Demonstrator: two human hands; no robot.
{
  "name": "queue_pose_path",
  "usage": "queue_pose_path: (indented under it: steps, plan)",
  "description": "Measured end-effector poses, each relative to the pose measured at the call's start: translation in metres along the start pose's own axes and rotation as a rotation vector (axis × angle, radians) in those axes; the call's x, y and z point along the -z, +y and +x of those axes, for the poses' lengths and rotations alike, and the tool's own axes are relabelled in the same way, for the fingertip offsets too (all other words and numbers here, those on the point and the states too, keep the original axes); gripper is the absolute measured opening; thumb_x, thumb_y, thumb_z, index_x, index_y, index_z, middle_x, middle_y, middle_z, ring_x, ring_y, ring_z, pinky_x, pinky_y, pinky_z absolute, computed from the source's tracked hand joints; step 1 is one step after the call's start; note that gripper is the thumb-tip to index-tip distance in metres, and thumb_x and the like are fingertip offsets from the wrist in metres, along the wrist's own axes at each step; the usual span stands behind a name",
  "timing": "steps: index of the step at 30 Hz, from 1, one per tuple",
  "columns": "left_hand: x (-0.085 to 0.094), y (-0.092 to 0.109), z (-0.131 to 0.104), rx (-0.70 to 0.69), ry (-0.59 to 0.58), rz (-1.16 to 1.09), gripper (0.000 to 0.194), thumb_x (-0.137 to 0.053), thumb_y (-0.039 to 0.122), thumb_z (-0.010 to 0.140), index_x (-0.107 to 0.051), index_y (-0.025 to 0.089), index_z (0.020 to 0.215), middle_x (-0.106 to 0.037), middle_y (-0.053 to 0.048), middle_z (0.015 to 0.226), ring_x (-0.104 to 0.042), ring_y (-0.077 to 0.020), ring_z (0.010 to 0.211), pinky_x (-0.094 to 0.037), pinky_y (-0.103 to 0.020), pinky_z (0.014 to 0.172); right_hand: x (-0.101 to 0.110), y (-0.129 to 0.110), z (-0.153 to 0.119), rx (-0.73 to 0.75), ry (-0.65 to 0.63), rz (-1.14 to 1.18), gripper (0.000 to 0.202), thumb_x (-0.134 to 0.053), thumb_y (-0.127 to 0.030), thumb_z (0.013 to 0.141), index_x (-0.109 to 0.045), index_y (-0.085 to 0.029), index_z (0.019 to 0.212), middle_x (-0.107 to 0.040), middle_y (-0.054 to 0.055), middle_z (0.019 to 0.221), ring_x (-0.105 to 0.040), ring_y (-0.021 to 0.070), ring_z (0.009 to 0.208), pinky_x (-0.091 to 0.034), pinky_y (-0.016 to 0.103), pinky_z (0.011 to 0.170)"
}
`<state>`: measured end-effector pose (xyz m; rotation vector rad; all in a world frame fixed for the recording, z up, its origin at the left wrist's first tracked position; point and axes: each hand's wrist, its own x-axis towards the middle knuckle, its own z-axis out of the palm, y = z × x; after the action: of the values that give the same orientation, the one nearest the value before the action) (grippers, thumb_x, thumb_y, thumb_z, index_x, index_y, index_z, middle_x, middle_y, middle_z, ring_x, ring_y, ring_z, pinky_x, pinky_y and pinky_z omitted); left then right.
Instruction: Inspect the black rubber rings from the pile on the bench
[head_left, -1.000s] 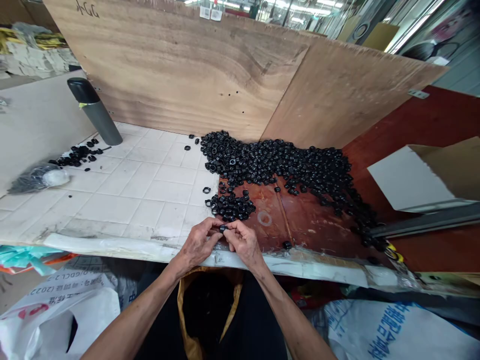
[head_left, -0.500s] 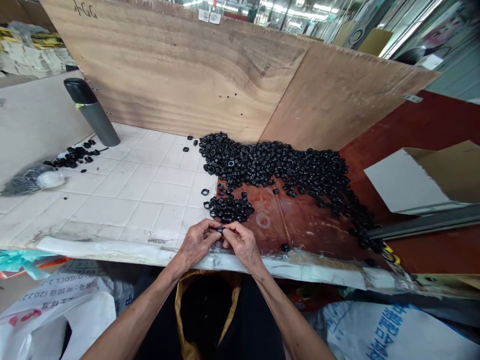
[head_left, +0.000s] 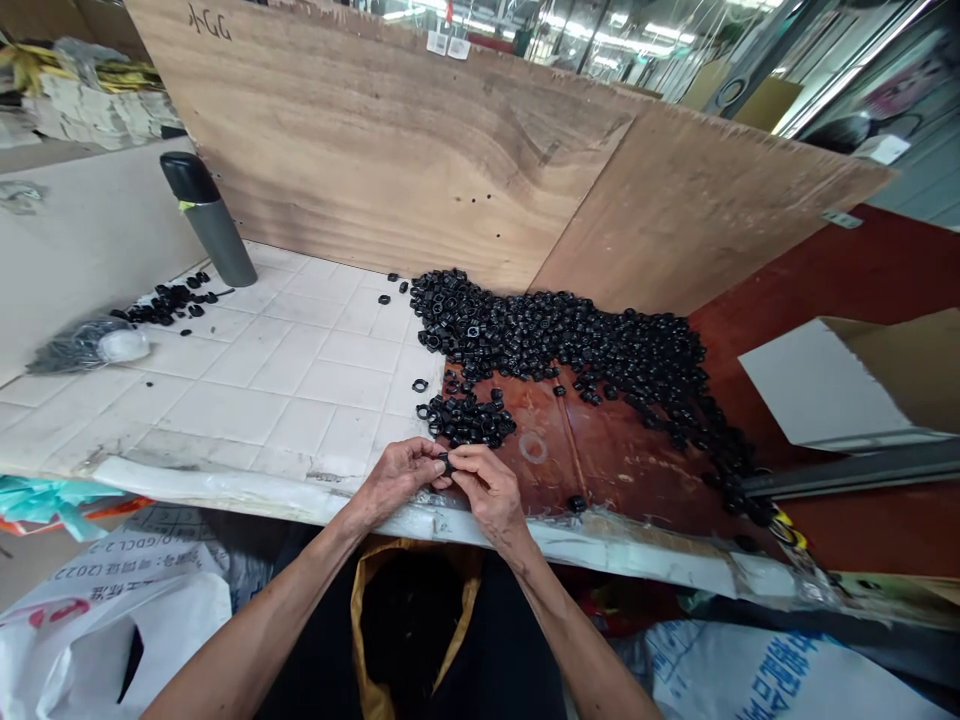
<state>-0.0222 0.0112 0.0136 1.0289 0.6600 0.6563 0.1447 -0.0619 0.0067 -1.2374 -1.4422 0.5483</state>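
Note:
Near the table's front edge, my left hand (head_left: 401, 475) and my right hand (head_left: 487, 490) meet, both closed with fingertips pinched on one small black plastic ring (head_left: 446, 464). Fingers partly cover the ring. Just beyond them lies a small heap of similar black rings (head_left: 472, 418), and one single ring (head_left: 420, 385) rests on the white tiles to its left. Farther back a large pile of black rings (head_left: 570, 330) spreads along the wooden board. Below my hands, a yellow-rimmed bag (head_left: 360, 600) hangs open at my lap, its inside dark.
A grey bottle with a black lid (head_left: 217, 230) stands at the back left. Near it are loose black pieces (head_left: 169, 303) and a clear bag (head_left: 82, 345). A plywood board (head_left: 375, 150) closes off the back; a cardboard box (head_left: 840, 390) sits at the right.
The camera view has shifted slightly, so the table appears farther right. Both hands stay together on the ring, which is turned and more covered by the fingers now.

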Motion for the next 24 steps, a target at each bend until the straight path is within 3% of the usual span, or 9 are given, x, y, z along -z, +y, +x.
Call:
queue_pose_path:
  steps: [7, 13, 17, 21, 24]
  plan:
    - [-0.001, -0.009, 0.001, -0.077, 0.006, 0.073, 0.034, -0.083, 0.037, 0.078, -0.068, 0.014, 0.097, -0.070, -0.003, 0.085, -0.067, -0.0140, 0.075, -0.056, -0.028, 0.076, 0.001, 0.002, 0.000, -0.173, 0.034, 0.107, 0.009, -0.068, -0.024, 0.088, -0.075, -0.024, 0.094, -0.070, 0.006, 0.100, -0.069, 0.0206, 0.092, -0.060, 0.032, 0.081]
    - [-0.003, -0.003, 0.001, -0.028, -0.009, 0.095, 0.035, -0.080, 0.039, 0.081, -0.066, 0.013, 0.099, -0.069, -0.003, 0.082, -0.066, -0.0133, 0.073, -0.053, -0.027, 0.073, -0.004, 0.010, -0.008, -0.251, 0.073, 0.194, 0.023, -0.068, -0.021, 0.084, -0.066, -0.022, 0.106, -0.073, 0.006, 0.104, -0.071, 0.0214, 0.098, -0.060, 0.035, 0.088]
    - [-0.004, 0.000, -0.001, -0.034, -0.018, 0.081, 0.035, -0.080, 0.039, 0.080, -0.066, 0.013, 0.099, -0.069, -0.003, 0.087, -0.066, -0.0135, 0.074, -0.054, -0.027, 0.074, -0.004, 0.010, -0.008, -0.276, 0.069, 0.255, 0.032, -0.069, -0.022, 0.082, -0.064, -0.023, 0.114, -0.074, 0.007, 0.105, -0.072, 0.0212, 0.096, -0.063, 0.034, 0.083]
    - [-0.004, -0.007, -0.001, -0.157, 0.001, 0.194, 0.027, -0.076, 0.033, 0.084, -0.066, 0.015, 0.100, -0.069, -0.004, 0.092, -0.066, -0.0155, 0.082, -0.054, -0.029, 0.079, -0.005, 0.010, -0.006, -0.281, 0.099, 0.220, 0.037, -0.071, -0.025, 0.083, -0.063, -0.022, 0.119, -0.075, 0.007, 0.103, -0.073, 0.0199, 0.089, -0.063, 0.032, 0.079]
    - [-0.005, -0.011, -0.002, -0.303, 0.001, 0.330, 0.018, -0.069, 0.028, 0.089, -0.066, 0.016, 0.102, -0.068, -0.006, 0.102, -0.067, -0.0173, 0.091, -0.055, -0.031, 0.084, -0.007, 0.009, -0.005, -0.268, 0.104, 0.120, 0.031, -0.068, -0.031, 0.088, -0.063, -0.020, 0.117, -0.074, 0.005, 0.091, -0.072, 0.0171, 0.073, -0.061, 0.028, 0.067]
